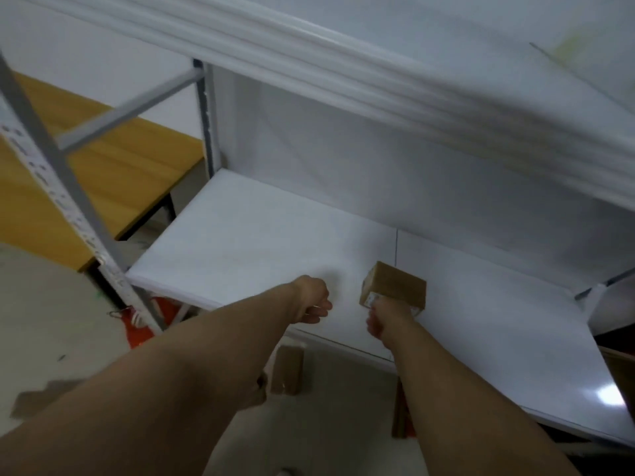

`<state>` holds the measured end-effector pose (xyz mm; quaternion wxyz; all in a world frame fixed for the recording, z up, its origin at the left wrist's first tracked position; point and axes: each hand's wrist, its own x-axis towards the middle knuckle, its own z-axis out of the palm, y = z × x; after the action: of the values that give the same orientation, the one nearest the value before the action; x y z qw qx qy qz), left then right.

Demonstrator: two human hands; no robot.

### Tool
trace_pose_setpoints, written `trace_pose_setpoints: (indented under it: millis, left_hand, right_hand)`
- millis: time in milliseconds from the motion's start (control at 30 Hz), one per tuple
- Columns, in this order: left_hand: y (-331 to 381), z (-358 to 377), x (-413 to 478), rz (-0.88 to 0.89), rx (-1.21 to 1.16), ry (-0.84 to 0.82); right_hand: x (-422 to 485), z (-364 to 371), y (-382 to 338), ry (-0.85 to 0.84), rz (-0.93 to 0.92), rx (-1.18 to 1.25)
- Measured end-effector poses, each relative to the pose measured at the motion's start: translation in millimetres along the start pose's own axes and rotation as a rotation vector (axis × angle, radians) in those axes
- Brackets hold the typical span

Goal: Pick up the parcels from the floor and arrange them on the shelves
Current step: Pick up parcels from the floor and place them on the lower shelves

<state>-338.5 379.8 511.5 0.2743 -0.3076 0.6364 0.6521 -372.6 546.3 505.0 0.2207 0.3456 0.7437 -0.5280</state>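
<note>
A small brown cardboard parcel (395, 285) sits at the front of the white shelf board (247, 235), and my right hand (385, 317) grips its near end from below. My left hand (312, 300) hovers over the shelf's front edge to the left of the parcel, fingers curled with nothing in them. Another brown parcel (288, 369) stands on the floor below the shelf, between my forearms. A further brown parcel (400, 413) is partly hidden behind my right forearm.
An upper white shelf (378, 73) overhangs the working shelf. A grey perforated upright (58, 201) stands at the left, with a wooden table (86, 166) behind it. Something orange (141, 324) lies on the floor by the upright. A flat brown piece (37, 400) lies at lower left.
</note>
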Motion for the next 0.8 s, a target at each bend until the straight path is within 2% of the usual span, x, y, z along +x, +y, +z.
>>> trace_pose_setpoints:
  millis: [333, 533, 700, 800]
  left_hand:
    - [-120.5, -173.5, -90.3, -0.035, 0.013, 0.134]
    - [-220.9, -257.2, -103.1, -0.225, -0.156, 0.271]
    - [-309.7, -298.0, -67.4, -0.338, -0.224, 0.391]
    - [-366.3, -309.0, -38.4, -0.426, -0.264, 0.381]
  right_hand:
    - [-153.9, 191.5, 78.8, -0.431, -0.045, -0.136]
    - [-174.1, 280.1, 150.4, -0.487, 0.06, -0.286]
    - [-149.7, 334.5, 221.3, -0.496, 0.192, -0.351]
    - [-127.0, 359.8, 270.2, -0.497, 0.269, -0.376]
